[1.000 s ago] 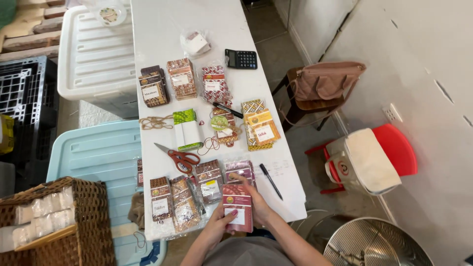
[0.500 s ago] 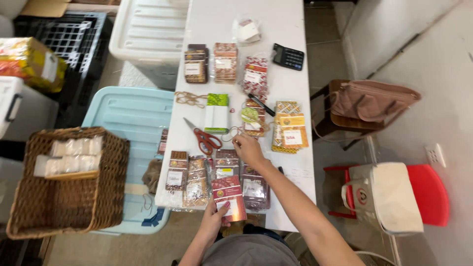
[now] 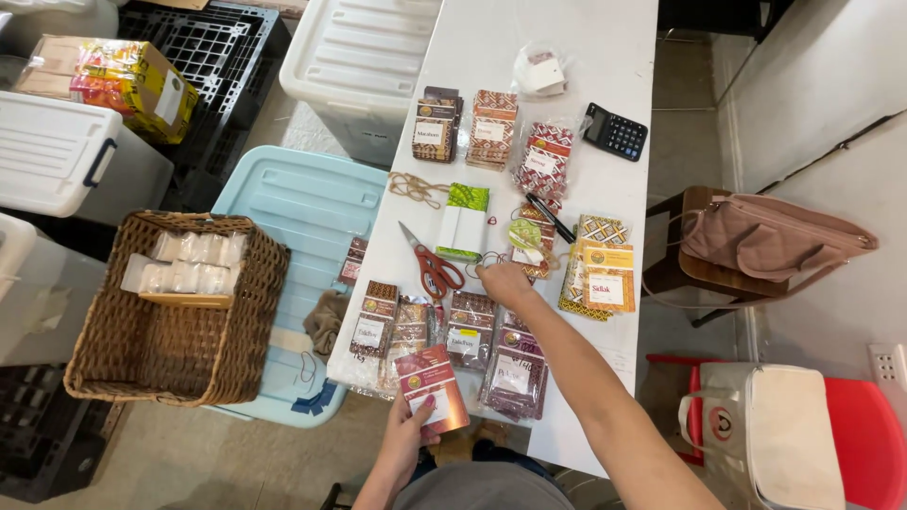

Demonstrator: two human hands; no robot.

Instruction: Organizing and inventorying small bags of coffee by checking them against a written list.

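Note:
My left hand (image 3: pixel 404 436) holds a flat dark-red packet with a white label (image 3: pixel 431 388) at the near edge of the white table (image 3: pixel 605 66). My right hand (image 3: pixel 504 281) reaches forward over the table, fingers down on a thin looped string (image 3: pixel 490 258) beside the red-handled scissors (image 3: pixel 433 267). Whether the fingers pinch the string is not visible. Several patterned packets (image 3: pixel 470 328) lie in a row under my right arm. A green patterned packet (image 3: pixel 462 221) lies just beyond my right hand.
More patterned packets (image 3: pixel 490 128), a black calculator (image 3: pixel 615 131), a black pen (image 3: pixel 549 217) and coiled twine (image 3: pixel 416 187) lie farther up the table. A wicker basket (image 3: pixel 179 304) and a pale blue tub lid (image 3: pixel 307 203) are at left. A chair with a brown bag (image 3: pixel 770 238) is at right.
My right hand left the red packet and reached forward to the string by the scissors. My left hand keeps the packet. The view has shifted left.

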